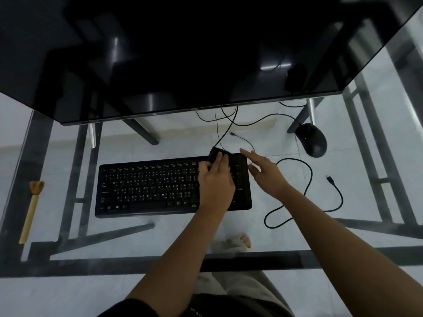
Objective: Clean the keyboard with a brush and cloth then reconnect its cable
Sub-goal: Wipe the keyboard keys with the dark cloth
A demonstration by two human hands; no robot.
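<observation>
A: Where does the keyboard (160, 186) lie from you?

B: Straight ahead on the glass table (297, 236), long axis running left to right. Your left hand (216, 179) is curled around the dark cloth (216, 154), pressing it on the keyboard's far right corner.

A: And your right hand (263, 172)?

B: Open, fingers spread, holding nothing, hovering at the keyboard's right end.

A: The cable?

B: Its loose plug (330, 180) lies right of the keyboard, so your right hand is nearer. The brush (31, 211) rests well left of the keyboard, untouched.
</observation>
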